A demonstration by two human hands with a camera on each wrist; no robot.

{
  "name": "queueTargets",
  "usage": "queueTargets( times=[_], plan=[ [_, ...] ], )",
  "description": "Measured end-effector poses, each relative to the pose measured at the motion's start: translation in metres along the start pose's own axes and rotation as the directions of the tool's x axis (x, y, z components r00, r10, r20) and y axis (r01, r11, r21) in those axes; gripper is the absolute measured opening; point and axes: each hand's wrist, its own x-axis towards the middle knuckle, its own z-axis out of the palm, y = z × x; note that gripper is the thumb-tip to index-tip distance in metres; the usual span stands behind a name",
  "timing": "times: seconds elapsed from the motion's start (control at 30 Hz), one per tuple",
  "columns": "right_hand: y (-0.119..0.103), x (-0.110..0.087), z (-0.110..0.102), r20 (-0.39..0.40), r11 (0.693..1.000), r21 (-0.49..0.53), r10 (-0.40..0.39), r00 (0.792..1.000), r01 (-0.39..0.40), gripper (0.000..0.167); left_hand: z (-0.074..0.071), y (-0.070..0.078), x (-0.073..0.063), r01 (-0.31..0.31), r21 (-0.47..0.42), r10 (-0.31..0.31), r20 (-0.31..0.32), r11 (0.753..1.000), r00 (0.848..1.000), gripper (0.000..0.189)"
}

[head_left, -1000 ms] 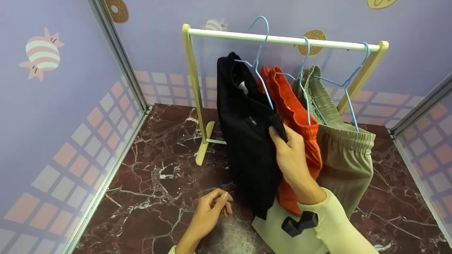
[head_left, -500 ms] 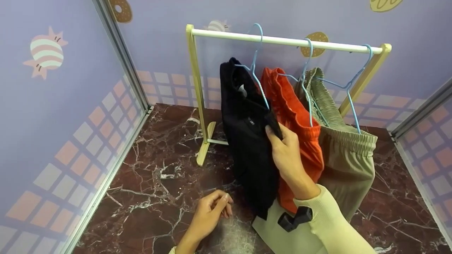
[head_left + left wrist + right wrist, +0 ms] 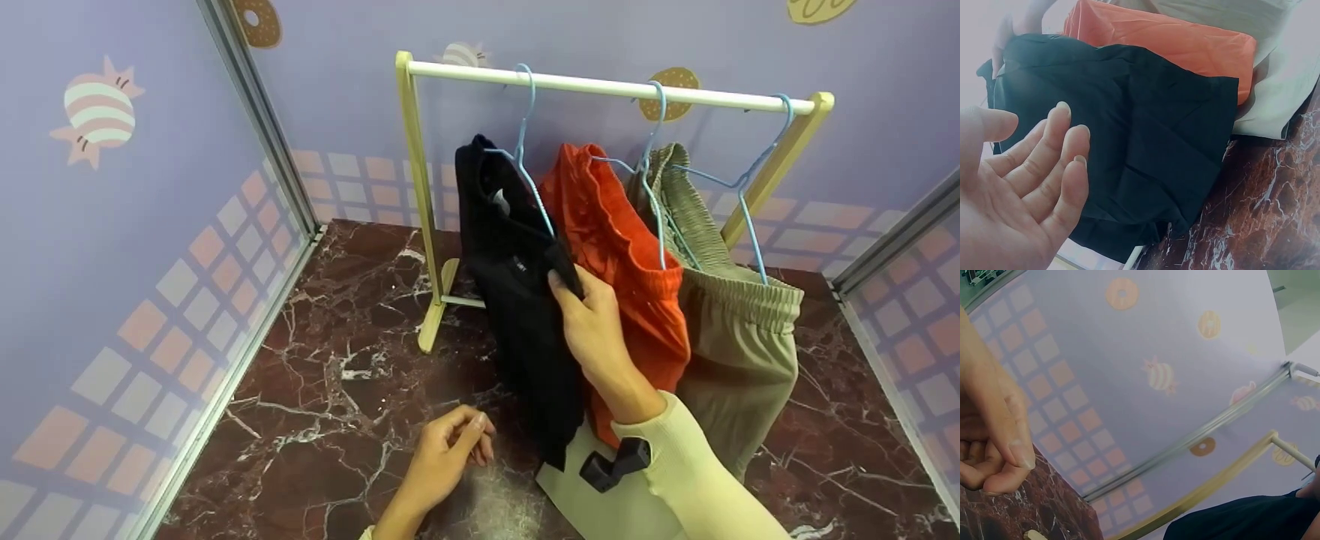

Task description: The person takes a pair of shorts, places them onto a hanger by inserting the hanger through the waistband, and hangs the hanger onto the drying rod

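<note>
Black shorts [image 3: 517, 322] hang from a light-blue wire hanger [image 3: 527, 161], whose hook is over the white rail near its left end. My right hand [image 3: 596, 322] pinches the shorts' waistband at the near corner, thumb on the front face. In the left wrist view the black shorts [image 3: 1129, 124] spread out beyond my left hand [image 3: 1033, 185]. That hand holds nothing, its fingers loosely curled, low beside the shorts' lower end. Orange shorts [image 3: 630, 247] and pale green pants [image 3: 750, 360] hang to the right on their own blue hangers.
The wooden rack [image 3: 417, 180] carries the white rail [image 3: 600, 85] and stands on a dark red marbled surface [image 3: 315, 420]. Patterned purple panels [image 3: 150, 225] enclose it at the back and sides. Pale green fabric [image 3: 615, 495] lies below my right sleeve.
My right hand has moved left with the black shorts. The hanger's hook has come down from above the rail onto it, widening the gap to the orange shorts. My left hand stays put.
</note>
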Motion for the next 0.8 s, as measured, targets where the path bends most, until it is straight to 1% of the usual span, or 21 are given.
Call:
queueTargets(
  times=[0.1,0.23,0.47,0.57,0.63,0.73,0.8],
  plan=[
    [0.001,-0.001,0.0,0.014,1.0,0.008,0.01,1.0,-0.01,0.017,0.0,0.0,0.0,-0.001,-0.007,0.001,-0.002,1.0,1.0,0.039],
    [0.003,-0.002,-0.001,0.039,1.0,-0.009,0.004,0.999,-0.004,0.017,0.001,0.001,0.0,-0.004,-0.012,0.004,-0.008,1.0,1.0,0.038],
    [0.007,-0.006,-0.01,0.109,0.999,-0.04,0.023,0.994,-0.019,0.023,0.002,0.004,0.001,-0.005,-0.003,0.005,-0.012,1.0,1.0,0.035],
    [0.007,-0.01,-0.014,0.146,0.999,-0.046,0.034,0.989,-0.027,0.029,0.001,0.006,0.002,-0.009,0.011,0.009,-0.011,1.0,1.0,0.033],
    [0.007,-0.012,-0.016,0.175,0.997,-0.07,0.034,0.984,-0.022,0.035,0.001,0.007,0.002,-0.014,0.017,0.015,-0.013,1.0,1.0,0.03],
    [0.007,-0.016,-0.021,0.205,0.992,-0.127,0.03,0.978,-0.003,0.044,0.001,0.009,0.003,-0.029,0.039,0.029,-0.02,0.999,0.999,0.027],
    [0.007,-0.019,-0.024,0.219,0.989,-0.145,0.017,0.976,0.016,0.047,0.002,0.012,0.002,-0.039,0.074,0.042,-0.034,0.996,0.999,0.024]
  ],
)
